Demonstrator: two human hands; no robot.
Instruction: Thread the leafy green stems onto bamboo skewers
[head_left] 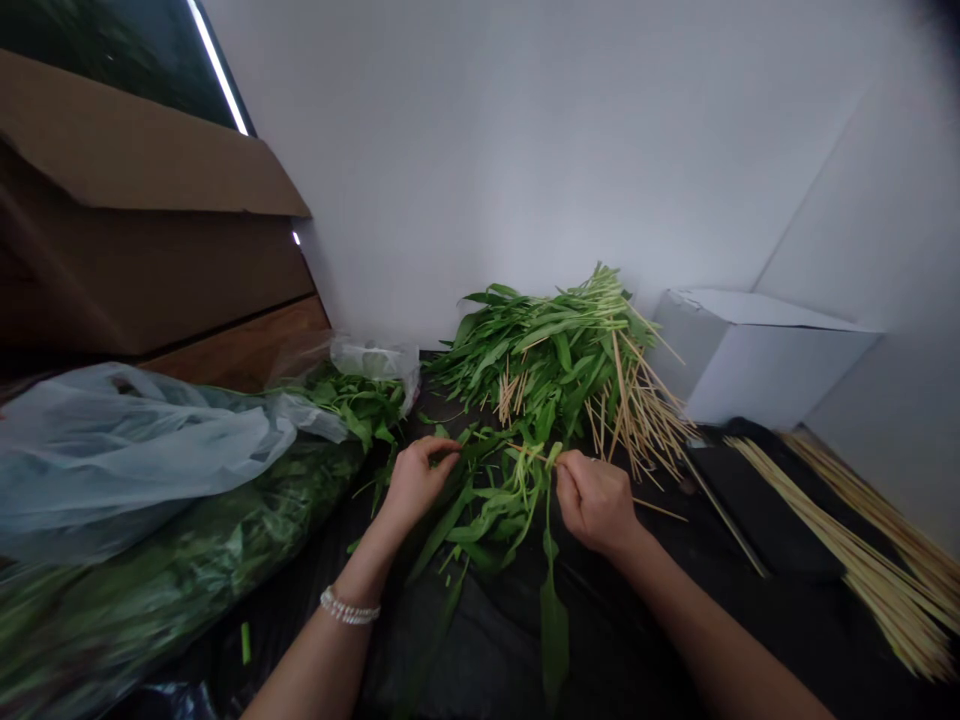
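Spanning the dark cloth [487, 660] on the near side of the leafy pile [559, 340], two hands work level with each other. The right hand [600, 500] has its thumb and curled fingers clamped on one end of a thin stick [531, 454], probably to keep it steady while green leaves [499, 505] hang below it. The left hand [416, 480] brings thumb and forefinger close together at the leaves by the other end; whether they pinch a leaf or the stick, I cannot tell. Held crosswise, the stick seems easy to reach from both sides.

Left of the pile, a large bag of greens [225, 560] lies under a whitish plastic bag [142, 440], handy for the left hand. Right of it, loose sticks [847, 545] lie with their ends roughly together, likely for easy picking, beside a flat black thing [765, 510].

The pile itself has stick ends fanning towards its right, perhaps keeping the leaves grouped. Beyond its right edge stands a white box [739, 365]; to its far left, a cardboard box [187, 270].
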